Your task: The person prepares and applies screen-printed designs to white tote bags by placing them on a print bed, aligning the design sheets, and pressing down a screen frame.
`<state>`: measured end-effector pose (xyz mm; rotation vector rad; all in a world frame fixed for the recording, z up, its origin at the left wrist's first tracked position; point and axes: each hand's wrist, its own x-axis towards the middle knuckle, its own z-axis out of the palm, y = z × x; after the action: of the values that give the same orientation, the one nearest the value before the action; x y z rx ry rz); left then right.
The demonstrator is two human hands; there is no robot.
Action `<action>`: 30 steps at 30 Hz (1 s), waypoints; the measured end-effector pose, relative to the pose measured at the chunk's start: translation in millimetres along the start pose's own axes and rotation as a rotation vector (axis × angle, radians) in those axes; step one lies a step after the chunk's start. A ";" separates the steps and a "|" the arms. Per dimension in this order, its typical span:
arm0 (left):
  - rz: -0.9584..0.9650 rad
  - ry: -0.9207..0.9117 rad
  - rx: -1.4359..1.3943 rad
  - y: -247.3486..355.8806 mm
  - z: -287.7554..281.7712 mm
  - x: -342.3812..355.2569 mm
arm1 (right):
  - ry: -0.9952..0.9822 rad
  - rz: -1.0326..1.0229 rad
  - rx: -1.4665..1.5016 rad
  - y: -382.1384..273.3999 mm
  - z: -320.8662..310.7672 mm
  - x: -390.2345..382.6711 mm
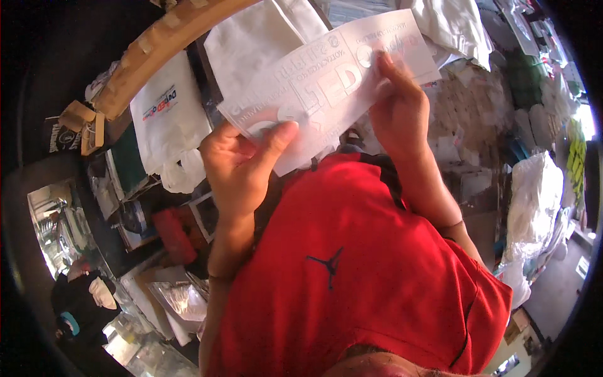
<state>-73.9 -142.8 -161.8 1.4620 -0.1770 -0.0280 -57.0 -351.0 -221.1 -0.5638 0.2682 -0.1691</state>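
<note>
Here, a white transfer sheet (326,81) with pale cut-out lettering is being held up in front of the person's chest, above the red shirt (352,270), and both hands are gripping it. The left hand (242,166) is pinching the sheet's lower left edge, thumb pressing over the front. The right hand (396,103) is grasping the sheet's right part, its fingers lying flat on the surface and the fingertips working near the upper edge. Judging by this, the person is inspecting or starting to peel the sheet's layers; a next move would call for a firm pinch with one hand while the other is lifting a corner cleanly, without creasing the film.

Behind the sheet, a white bag (166,119) with a small coloured print is lying to its left on a crowded worktop (144,207), and a curved tan board (169,38) is arching above that bag. To the sheet's right, heaps of white cloth (534,195) are piling up.

Whether the layers are already separating is hard to make out; the lettering is faint, and the fisheye rim is bending and darkening the edges.
</note>
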 end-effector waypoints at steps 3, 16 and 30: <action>0.089 0.078 0.003 13.5 -5.1 -0.3 | -0.114 -0.533 -0.830 4.2 -18.5 -4.0; 0.164 -0.004 0.017 31.1 -7.9 -4.1 | -0.109 0.106 0.019 -0.2 -11.4 -6.3; 0.152 0.005 0.071 32.7 -13.5 2.4 | -0.110 0.142 0.053 3.2 -7.1 0.2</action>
<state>-72.6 -126.1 -130.5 1.5155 -0.2873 0.1060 -58.6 -351.9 -228.7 -0.4976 0.1958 -0.0074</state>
